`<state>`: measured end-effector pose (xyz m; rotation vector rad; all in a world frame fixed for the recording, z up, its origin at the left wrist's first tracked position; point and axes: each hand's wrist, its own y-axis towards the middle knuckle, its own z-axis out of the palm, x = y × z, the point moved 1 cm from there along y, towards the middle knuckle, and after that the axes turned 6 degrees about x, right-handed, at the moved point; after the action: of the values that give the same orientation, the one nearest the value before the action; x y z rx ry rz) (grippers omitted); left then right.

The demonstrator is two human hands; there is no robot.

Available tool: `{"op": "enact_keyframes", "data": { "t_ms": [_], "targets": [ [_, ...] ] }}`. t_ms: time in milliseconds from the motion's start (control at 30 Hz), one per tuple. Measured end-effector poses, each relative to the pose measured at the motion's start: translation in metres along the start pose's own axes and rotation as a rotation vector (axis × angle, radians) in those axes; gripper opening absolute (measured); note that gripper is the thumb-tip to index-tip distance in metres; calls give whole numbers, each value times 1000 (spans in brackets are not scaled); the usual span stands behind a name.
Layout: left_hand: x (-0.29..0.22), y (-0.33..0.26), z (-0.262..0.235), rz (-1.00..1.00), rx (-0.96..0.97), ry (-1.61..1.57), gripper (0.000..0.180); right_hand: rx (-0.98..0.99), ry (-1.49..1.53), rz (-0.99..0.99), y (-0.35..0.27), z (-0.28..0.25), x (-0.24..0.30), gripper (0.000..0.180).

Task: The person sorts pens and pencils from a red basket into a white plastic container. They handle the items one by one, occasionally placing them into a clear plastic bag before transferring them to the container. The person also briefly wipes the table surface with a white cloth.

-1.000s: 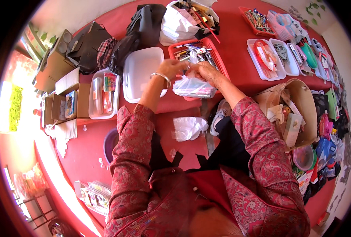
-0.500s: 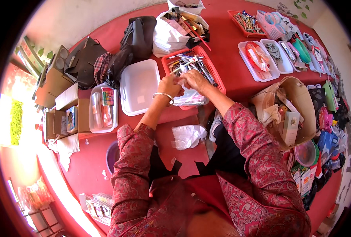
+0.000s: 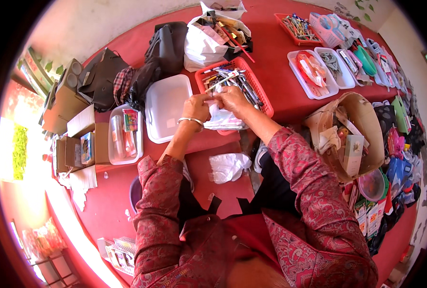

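Observation:
My left hand (image 3: 195, 107), with a bangle at the wrist, is closed in a pinch at the top of a clear plastic bag (image 3: 224, 119). Close beside it, my right hand (image 3: 232, 101) also pinches the bag's gathered top, and the two hands' fingertips nearly meet. The bag hangs below the hands with pale, slender things inside that I cannot make out well. Both hands are over the near part of a red plastic basket (image 3: 267, 102) filled with several pens and markers (image 3: 246, 89).
Left of the basket lies a translucent empty-looking tub (image 3: 168, 113), then a smaller tub (image 3: 139, 149) with packets. A white bag (image 3: 204, 52) stands behind. On the right are an open cardboard box (image 3: 374, 129) and white trays (image 3: 332, 89). A crumpled white bag (image 3: 228, 168) lies nearer me.
My left hand has shifted a little to the left, and my right hand slightly too. The bag still hangs below them.

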<state>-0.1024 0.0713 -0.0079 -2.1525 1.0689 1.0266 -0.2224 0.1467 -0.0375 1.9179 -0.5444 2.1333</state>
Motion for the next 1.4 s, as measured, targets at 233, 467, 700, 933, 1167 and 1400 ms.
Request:
{"op": "enact_keyframes", "data": {
  "t_ms": [233, 467, 700, 933, 1167, 1400],
  "targets": [
    [10, 4, -11, -267, 273, -400, 28, 5, -65, -87, 1, 18, 5, 20],
    [6, 2, -4, -296, 268, -480, 19, -76, 83, -46, 13, 19, -9, 10],
    [9, 7, -2, -164, 229, -261, 22, 19, 70, 15, 9, 12, -3, 10],
    [27, 6, -8, -452, 136, -724, 16, 129, 147, 85, 3, 10, 2, 10],
    [11, -2, -15, -516, 278, -628, 17, 0, -564, -337, -6, 9, 1, 16],
    [19, -4, -21, -325, 343, -366, 21, 97, -989, -603, -16, 23, 10, 18]
  ]
}}
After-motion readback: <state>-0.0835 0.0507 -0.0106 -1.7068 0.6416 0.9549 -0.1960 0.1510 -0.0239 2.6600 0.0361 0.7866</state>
